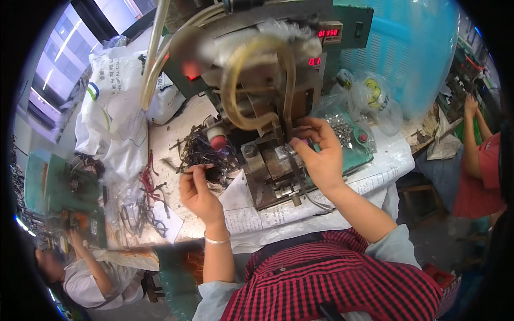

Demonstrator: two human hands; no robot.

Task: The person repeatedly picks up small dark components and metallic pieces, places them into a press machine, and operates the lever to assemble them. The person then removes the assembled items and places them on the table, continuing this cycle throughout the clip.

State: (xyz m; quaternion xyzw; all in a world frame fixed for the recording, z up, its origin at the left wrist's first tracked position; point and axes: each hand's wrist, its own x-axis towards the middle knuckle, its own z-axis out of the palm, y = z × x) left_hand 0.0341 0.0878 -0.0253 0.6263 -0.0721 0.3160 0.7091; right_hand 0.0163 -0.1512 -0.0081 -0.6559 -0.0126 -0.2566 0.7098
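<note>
A bench press machine (266,160) with a green and grey body stands in front of me. My right hand (324,155) is at its tool area, thumb and fingers bent together beside the metal block; what they hold is hidden. A dark narrow strap (297,176) hangs down the front of the machine just left of that hand. My left hand (201,195) is closed in a pinch at the near edge of a tangled pile of dark straps (201,152). Whatever sits between its fingertips is too small to name. A red-tipped round knob (218,141) sits above the pile.
Small shiny metal pieces (342,131) lie on a green tray at the right. Red straps (150,182) and white sacks (110,101) are on the left. A blue plastic crate (396,53) stands behind. Other people work at the left and right (479,171).
</note>
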